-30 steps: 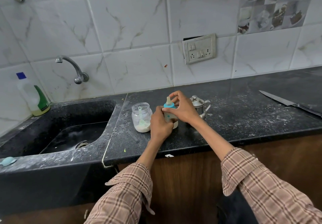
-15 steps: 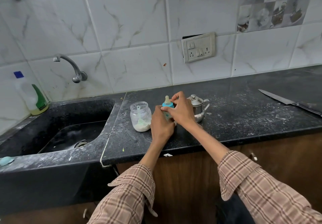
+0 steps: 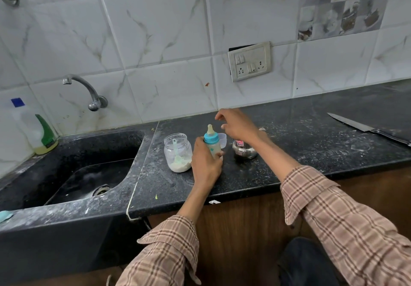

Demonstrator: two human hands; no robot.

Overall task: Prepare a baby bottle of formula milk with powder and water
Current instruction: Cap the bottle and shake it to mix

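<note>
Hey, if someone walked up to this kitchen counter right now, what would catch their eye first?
Probably the baby bottle with its blue collar, standing mid-counter, gripped by the left hand. The right hand hovers just behind it, above a small steel pot. Left of the bottle stands an open jar with white powder and a scoop in it, and far right a long knife lies on the dusty black counter.

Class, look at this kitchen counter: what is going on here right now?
A person is making up a baby bottle at a black counter. The left hand grips the bottle, which stands upright with its blue teat collar on. The right hand hovers open just behind it, above a clear cap and a small steel pot. An open jar of powder stands to the left.
</note>
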